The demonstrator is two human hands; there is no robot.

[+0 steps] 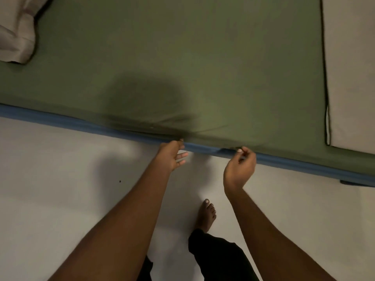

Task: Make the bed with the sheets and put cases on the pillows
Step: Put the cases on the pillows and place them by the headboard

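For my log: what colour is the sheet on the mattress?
The sheet is plain olive green; the head view shows it best.

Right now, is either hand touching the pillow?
No: the left hand and right hand both pinch the near edge of the green sheet, while the pillow lies apart at the far left.

Open floor beside the mattress edge; flat green sheet; pillow at far left.
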